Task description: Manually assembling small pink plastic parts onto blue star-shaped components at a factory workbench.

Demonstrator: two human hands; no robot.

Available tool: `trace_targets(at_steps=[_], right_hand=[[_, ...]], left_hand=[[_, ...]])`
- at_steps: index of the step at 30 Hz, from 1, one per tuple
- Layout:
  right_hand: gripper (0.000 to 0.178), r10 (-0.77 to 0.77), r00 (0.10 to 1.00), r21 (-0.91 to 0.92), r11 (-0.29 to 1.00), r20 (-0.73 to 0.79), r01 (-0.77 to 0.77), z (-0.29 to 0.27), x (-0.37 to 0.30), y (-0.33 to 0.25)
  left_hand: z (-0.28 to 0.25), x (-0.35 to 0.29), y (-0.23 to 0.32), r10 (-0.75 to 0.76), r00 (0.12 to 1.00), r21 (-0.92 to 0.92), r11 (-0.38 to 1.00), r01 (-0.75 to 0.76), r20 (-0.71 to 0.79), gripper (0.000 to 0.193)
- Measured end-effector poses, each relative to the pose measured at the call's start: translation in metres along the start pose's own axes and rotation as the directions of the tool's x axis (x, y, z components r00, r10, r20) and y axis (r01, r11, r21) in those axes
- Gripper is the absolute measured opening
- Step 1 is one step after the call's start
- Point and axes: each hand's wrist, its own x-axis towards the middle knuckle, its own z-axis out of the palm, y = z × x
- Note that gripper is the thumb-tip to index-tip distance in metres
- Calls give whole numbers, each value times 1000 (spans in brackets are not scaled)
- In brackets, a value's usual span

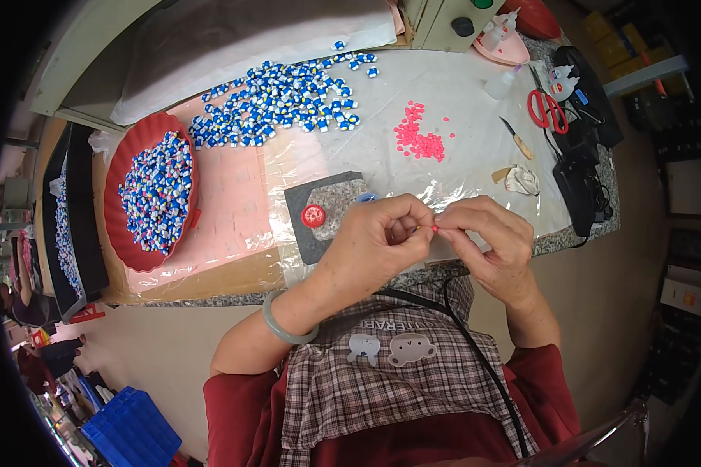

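My left hand and my right hand meet above the table's front edge, fingertips pinched almost together. A tiny pink piece shows at the right fingertips. What the left fingers pinch is mostly hidden, too small to name. Just beyond the left hand, a grey slab carries a round red lid or disc and a small blue-rimmed item, partly covered by the hand. A loose patch of small pink pieces lies farther off on the white sheet.
Many blue-and-white beads spread across the back left. A red scalloped tray holds more beads at left. Toward the right lie a small knife, red-handled scissors, a crumpled white wad and a squeeze bottle.
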Motion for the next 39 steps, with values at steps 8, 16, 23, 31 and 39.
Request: trace_targets(at_steps=[8,16,23,31,39], right_hand=[[18,55,993,61,996,105,-62,2,-3,-2],[18,76,985,77,993,157,-89,10,-3,-6],[19,49,989,61,996,137,-58,22,-2,0],[17,102,983,198,971,152,-131,24,6,15],[13,99,965,70,990,243,-120,38,25,25]], left_hand=[[-5,-7,-4,-87,995,-9,996,87,42,5],[-14,-15,-9,-92,990,-112,988,104,107,7],[-21,-23,-7,-163,978,-223,956,189,129,15],[-28,-41,-20,-51,994,-304,949,78,96,22],[-39,-58,-25,-69,995,-314,949,43,-70,25]])
